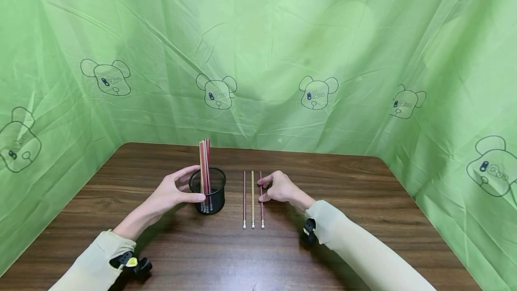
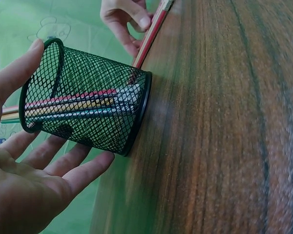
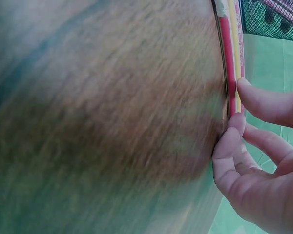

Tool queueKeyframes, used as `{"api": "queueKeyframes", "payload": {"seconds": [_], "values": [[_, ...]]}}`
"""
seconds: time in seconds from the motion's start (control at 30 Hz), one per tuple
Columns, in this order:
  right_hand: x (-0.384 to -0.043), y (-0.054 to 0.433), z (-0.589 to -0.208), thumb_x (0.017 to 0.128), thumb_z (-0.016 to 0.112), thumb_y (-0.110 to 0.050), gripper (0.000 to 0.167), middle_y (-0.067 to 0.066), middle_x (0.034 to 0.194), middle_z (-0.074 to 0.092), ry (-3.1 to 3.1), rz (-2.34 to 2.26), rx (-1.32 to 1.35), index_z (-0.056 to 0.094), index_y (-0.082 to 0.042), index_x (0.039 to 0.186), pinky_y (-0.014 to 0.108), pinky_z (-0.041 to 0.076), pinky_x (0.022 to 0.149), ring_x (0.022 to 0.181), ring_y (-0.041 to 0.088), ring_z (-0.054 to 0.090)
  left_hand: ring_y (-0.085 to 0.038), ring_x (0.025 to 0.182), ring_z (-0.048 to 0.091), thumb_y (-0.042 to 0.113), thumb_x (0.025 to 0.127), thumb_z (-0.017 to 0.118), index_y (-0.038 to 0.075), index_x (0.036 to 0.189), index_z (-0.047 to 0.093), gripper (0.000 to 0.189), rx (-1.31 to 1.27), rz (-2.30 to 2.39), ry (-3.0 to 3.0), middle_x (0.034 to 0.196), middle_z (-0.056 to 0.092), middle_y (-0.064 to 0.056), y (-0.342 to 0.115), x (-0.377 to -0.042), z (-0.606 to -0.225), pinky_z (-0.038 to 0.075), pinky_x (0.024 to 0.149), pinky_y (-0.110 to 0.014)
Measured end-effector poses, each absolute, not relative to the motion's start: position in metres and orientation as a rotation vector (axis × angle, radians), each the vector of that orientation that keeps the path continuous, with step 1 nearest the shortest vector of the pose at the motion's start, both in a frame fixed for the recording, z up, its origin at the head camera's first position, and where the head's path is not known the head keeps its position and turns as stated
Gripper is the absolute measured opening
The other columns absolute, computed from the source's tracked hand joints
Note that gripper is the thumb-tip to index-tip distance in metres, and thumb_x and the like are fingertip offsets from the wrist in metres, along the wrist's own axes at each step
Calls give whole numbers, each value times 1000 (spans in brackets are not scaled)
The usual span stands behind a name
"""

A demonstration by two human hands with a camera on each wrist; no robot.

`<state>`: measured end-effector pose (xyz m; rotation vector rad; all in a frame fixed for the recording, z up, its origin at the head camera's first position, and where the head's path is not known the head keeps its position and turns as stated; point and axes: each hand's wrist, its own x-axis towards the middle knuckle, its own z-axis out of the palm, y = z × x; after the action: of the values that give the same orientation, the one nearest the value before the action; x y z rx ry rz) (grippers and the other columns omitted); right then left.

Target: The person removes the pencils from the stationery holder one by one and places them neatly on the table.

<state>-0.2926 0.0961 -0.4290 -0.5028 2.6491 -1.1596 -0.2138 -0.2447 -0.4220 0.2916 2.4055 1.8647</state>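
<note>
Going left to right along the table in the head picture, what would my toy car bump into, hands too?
Left hand → black mesh cup → first reddish pencil → yellow pencil → second reddish pencil → right hand.

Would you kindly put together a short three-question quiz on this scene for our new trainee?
1. How many pencils lie on the table outside the mesh cup?

2. True or false: in the head view, the right hand has its thumb and finger on the middle pencil of the row.

3. What is the left hand curved around?
A) The table's edge
B) The mesh cup
C) A lying pencil

Key:
1. Three.
2. False; they are on the rightmost pencil.
3. B.
</note>
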Motion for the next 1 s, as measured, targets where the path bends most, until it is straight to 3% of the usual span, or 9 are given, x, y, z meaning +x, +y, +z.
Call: {"api": "queueKeyframes", "payload": {"seconds": [0.53, 1.0], "values": [[-294, 98, -418, 70, 96, -2, 50, 11, 105, 77, 2652, -1192, -499, 80, -2, 118, 44, 47, 104, 114, 29, 65, -38, 134, 57, 15, 84, 91, 9, 161, 42, 91, 314, 1898, 2375, 149, 58, -20, -245, -215, -423, 49, 98, -27], [-293, 99, -404, 74, 94, -6, 52, 11, 104, 78, 2663, -1153, -586, 77, -1, 124, 46, 45, 108, 116, 28, 65, -37, 138, 52, 14, 85, 90, 8, 161, 42, 90, 326, 1912, 2372, 154, 53, -19, -244, -214, -424, 47, 103, -29]]}}
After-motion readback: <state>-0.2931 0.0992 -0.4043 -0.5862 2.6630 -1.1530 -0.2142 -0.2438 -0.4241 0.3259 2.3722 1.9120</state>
